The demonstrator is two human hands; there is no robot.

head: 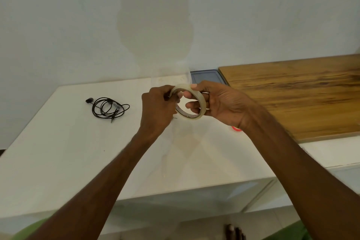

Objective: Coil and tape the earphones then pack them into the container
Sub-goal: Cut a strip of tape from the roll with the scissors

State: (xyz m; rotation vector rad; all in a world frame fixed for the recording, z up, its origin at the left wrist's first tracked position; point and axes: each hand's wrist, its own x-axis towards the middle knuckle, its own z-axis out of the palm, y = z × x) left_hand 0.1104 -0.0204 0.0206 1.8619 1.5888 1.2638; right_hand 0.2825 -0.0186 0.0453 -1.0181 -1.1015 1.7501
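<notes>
Clasping the tape roll [194,117], right hand [220,104] curls fingers through its hole, left hand [155,107] pinches the opposite rim; coiled earphones [106,107] lie stretched sideways on the table [68,152], well left, plug pointing nearward

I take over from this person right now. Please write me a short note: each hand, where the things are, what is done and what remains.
Left hand: pinches the tape roll at its upper left edge, probably seeking the tape end.
Right hand: grip on the roll's right side, fingers through its hole.
Earphones: loosely coiled on the white table, left of the hands, no tape on them.
Clear container: behind the hands; blue-grey lid beside it.
Done: coiling.
Left: pull tape, bind the coil, pack it.
</notes>
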